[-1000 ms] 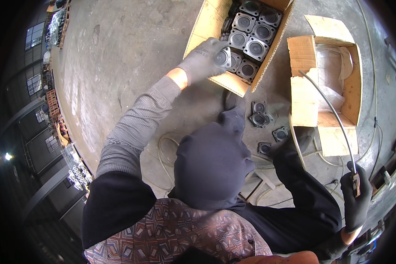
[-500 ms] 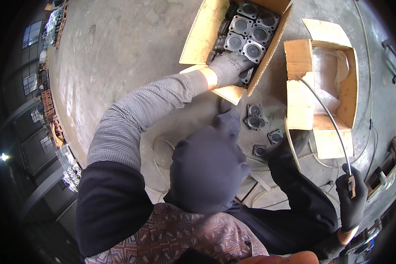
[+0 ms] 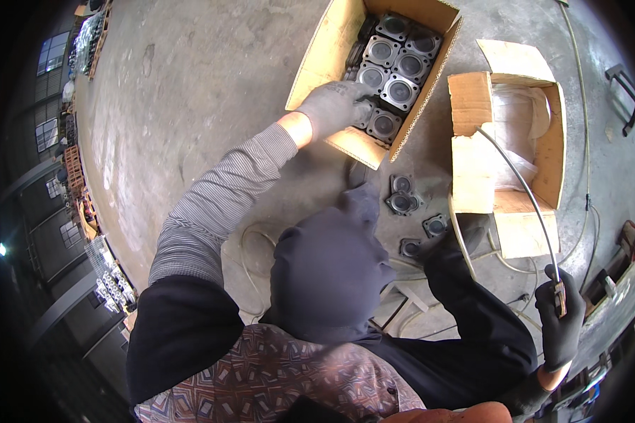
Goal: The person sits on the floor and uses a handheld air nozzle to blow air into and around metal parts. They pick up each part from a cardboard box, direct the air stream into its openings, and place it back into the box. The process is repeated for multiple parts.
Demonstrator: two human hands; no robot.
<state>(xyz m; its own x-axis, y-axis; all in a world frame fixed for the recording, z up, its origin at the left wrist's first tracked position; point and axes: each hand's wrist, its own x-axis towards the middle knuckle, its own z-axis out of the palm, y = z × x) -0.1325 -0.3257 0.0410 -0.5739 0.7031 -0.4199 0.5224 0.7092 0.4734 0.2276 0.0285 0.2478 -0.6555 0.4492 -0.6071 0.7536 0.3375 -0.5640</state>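
My left hand [image 3: 336, 108], in a grey glove, reaches into the near left part of an open cardboard box [image 3: 425, 99]. Its fingers curl over the edge of a square metal flange [image 3: 364, 114]; their tips are partly hidden. Beside it lies another flange [image 3: 384, 125], and several more sit in rows farther up the box, each with a round middle and corner holes. Off to the right, my right hand [image 3: 561, 317], in a dark glove, is closed round the short handle of a long thin metal rod [image 3: 528, 189], which slants up over a second box.
The second cardboard box [image 3: 471, 173] stands open at the right with clear plastic sheeting [image 3: 518, 134] inside. A few loose flanges [image 3: 403, 203] lie on the concrete floor near my leg. Pale hose [image 3: 245, 247] loops round my legs. A bench edge [image 3: 617, 303] is at far right.
My left hand has drawn back left and slightly nearer, uncovering a flange at the near end of the box. My right hand keeps hold of the rod with little movement.
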